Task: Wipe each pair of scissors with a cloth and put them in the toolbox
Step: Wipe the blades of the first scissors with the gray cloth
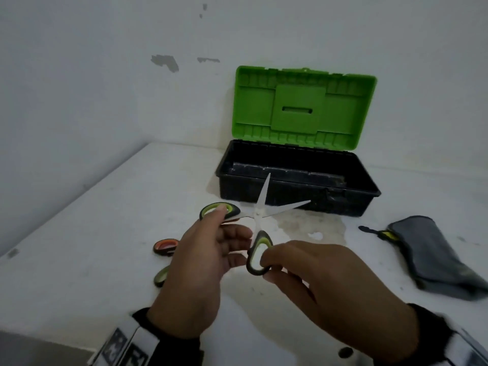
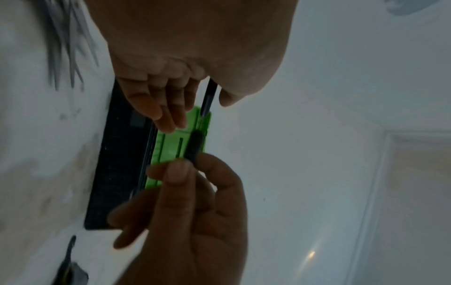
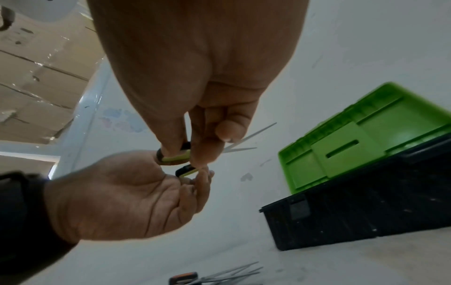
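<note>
A pair of green-and-black-handled scissors (image 1: 257,215) hangs above the table with its pale blades spread wide, tips toward the toolbox (image 1: 351,196). My left hand (image 1: 220,216) pinches the left handle loop. The other loop is pinched by my right hand (image 1: 266,265). In the right wrist view the same scissors (image 3: 175,157) sit between my right fingertips (image 3: 171,148) and my left hand (image 3: 122,192). The toolbox stands open behind them, black base, green lid (image 1: 303,101) upright against the wall. The grey cloth (image 1: 435,257) lies folded on the table at the right, apart from both hands.
More scissors lie on the table under my left hand: an orange handle (image 1: 166,245) and a green handle (image 1: 161,276) show. A dark, yellow-marked tool (image 1: 380,233) pokes out from under the cloth. White walls close the table's back and left sides.
</note>
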`<state>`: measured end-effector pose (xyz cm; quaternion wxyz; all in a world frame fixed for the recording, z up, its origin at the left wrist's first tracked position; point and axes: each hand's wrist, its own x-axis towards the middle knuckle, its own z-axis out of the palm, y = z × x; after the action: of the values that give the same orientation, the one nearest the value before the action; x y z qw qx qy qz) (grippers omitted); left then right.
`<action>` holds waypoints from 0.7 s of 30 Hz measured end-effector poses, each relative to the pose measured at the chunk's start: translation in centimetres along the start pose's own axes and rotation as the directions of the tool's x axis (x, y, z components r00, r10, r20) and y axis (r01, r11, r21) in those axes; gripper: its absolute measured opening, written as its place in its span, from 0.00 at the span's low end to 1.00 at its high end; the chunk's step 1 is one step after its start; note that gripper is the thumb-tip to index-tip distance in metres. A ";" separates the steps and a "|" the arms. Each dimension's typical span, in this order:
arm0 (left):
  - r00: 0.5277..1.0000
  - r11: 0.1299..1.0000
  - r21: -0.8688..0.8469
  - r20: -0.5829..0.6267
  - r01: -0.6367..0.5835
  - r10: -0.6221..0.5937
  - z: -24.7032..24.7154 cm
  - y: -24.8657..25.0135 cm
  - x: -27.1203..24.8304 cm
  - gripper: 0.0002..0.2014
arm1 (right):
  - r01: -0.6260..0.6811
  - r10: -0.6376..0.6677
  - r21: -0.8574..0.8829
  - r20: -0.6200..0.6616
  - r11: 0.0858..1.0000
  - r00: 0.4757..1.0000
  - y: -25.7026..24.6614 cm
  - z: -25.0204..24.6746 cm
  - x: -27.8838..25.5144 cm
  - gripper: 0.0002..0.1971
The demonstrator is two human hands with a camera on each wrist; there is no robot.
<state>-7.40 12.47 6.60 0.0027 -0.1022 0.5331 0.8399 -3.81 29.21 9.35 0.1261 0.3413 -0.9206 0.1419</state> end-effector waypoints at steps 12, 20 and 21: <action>0.999 0.990 -0.141 -0.037 0.019 -0.024 10.3 -4.3 0.3 0.20 | -0.053 0.049 -0.054 -0.067 0.997 0.997 6.2 -1.8 -5.0 0.10; 0.997 0.997 -0.070 -0.073 -0.025 0.020 13.5 -6.1 1.5 0.24 | -0.090 0.090 -0.003 0.003 0.996 0.996 8.8 -2.1 -6.4 0.10; 0.998 0.997 -0.066 -0.061 -0.036 0.032 13.7 -6.2 1.6 0.24 | -0.102 0.101 0.036 0.025 0.994 0.995 8.9 -2.4 -6.5 0.12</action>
<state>-10.60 27.27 6.41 -0.0311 -0.1184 0.5060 0.8538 -4.61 40.39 7.90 0.1016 0.2978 -0.9354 0.1613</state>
